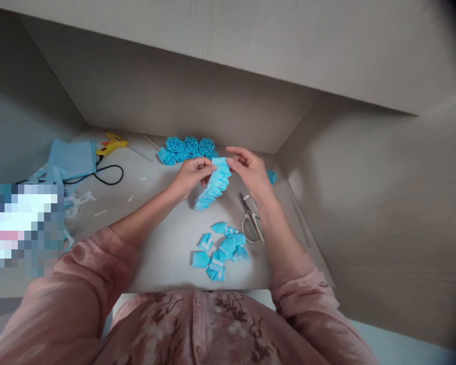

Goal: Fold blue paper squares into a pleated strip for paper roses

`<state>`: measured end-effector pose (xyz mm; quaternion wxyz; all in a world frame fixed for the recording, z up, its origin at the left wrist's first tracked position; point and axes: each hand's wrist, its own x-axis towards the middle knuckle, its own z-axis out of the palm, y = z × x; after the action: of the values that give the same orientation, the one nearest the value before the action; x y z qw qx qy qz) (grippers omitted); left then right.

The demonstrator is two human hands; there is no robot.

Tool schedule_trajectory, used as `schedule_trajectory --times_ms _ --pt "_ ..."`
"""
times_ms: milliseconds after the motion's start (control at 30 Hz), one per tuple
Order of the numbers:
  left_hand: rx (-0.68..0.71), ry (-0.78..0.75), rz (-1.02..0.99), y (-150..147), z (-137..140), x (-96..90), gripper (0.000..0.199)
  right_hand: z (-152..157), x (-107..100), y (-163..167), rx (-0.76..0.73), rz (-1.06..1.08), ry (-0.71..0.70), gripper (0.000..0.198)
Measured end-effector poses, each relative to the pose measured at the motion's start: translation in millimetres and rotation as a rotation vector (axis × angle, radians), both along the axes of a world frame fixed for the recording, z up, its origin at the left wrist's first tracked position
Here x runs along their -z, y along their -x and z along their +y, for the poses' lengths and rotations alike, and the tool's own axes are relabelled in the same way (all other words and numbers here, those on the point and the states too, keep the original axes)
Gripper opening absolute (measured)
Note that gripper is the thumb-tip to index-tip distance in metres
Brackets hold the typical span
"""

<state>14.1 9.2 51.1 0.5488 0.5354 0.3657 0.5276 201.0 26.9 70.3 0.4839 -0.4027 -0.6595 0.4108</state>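
A blue pleated strip (215,188) hung above the tabletop (163,238), to the left of the scissors (250,211) and a little farther from the person. Its folded points faced right, toward the scissors' side. The left hand (192,176) grasped the strip's top end, thumb in front; the right hand (252,174), beyond the scissors, touched the top right corner with its fingertips, though whether that grip was pinched tight I could not tell. The right forearm partly covered the scissors' handles.

Nearer than the scissors and to their left lay a loose heap of folded blue pieces (228,247), the closest just beside 1 handle. Farther back and left of the scissors stood clustered blue flowers (191,146). Well left of the scissors were a yellow glue gun (114,143), a black cord (122,175) and blue sheets (76,158).
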Motion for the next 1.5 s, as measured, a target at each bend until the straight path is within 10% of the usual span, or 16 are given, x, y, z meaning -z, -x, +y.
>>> schedule_trajectory --times_ms 1500 --pt "0.061 0.020 -0.131 4.1 4.0 5.1 0.045 -2.8 -1.0 1.1 0.001 -0.056 -0.013 0.061"
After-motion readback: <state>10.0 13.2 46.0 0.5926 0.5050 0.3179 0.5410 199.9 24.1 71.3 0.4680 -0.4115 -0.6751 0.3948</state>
